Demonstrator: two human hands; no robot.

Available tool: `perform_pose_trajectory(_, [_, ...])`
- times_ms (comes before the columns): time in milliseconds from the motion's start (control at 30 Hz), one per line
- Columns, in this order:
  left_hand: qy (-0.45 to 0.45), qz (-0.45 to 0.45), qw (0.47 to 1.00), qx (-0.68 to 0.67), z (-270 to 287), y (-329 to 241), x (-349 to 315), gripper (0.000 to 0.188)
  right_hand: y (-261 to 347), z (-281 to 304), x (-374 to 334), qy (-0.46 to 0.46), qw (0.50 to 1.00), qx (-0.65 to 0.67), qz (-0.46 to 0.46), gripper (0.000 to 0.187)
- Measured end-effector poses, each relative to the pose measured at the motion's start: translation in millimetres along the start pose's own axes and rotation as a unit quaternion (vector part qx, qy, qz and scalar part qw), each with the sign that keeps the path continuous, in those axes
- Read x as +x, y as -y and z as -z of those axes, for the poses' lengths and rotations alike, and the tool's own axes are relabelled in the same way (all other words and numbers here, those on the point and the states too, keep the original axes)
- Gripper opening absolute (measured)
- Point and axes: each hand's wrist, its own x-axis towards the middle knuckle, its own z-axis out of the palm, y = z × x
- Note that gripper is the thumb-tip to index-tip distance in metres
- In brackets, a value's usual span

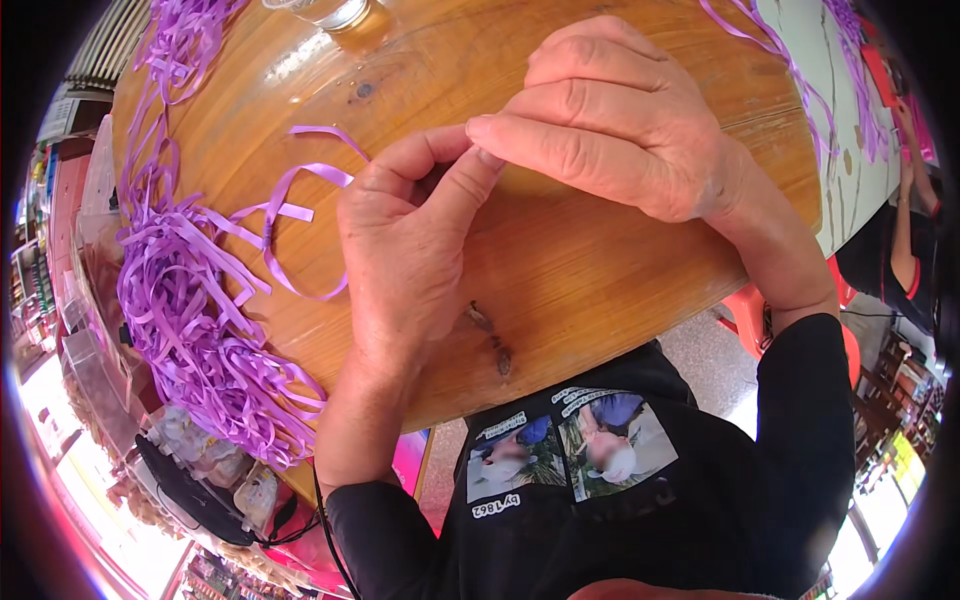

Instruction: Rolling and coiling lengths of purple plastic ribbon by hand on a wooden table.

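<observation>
My left hand [405,245] is closed in a pinch above the wooden table, thumb pressed to index finger. A strip of purple ribbon [285,190] comes out on its left side, curls in a loop over the table and leaves a loose end sticking out. My right hand [620,125] reaches in from the right, its fingers pressed together and their tips touching the left thumb and fingertip. Whatever lies between the right fingertips is hidden. A large tangled heap of purple ribbons [185,290] lies left of my left hand, along the table's edge.
The wooden table [580,290] fills the middle. A clear glass [335,12] stands at its far edge. More purple ribbons [865,80] hang over a white table [800,40] at the right, where another person's arm [905,200] shows. A red stool [745,315] stands below.
</observation>
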Motion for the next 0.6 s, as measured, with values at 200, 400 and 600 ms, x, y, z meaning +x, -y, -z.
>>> perform_pose_trajectory(200, [-0.018,-0.016,1.000,0.011,0,-1,0,0.010,1,30,25,0.185,0.980,-0.076,0.022,0.016])
perform_pose_trajectory(400, [-0.058,-0.056,0.997,0.015,-5,4,3,0.009,-35,-4,0,-0.079,0.979,-0.089,0.168,0.017])
perform_pose_trajectory(600, [-0.040,-0.096,0.995,0.011,-5,4,0,0.006,15,2,7,0.022,0.952,0.153,-0.265,0.013])
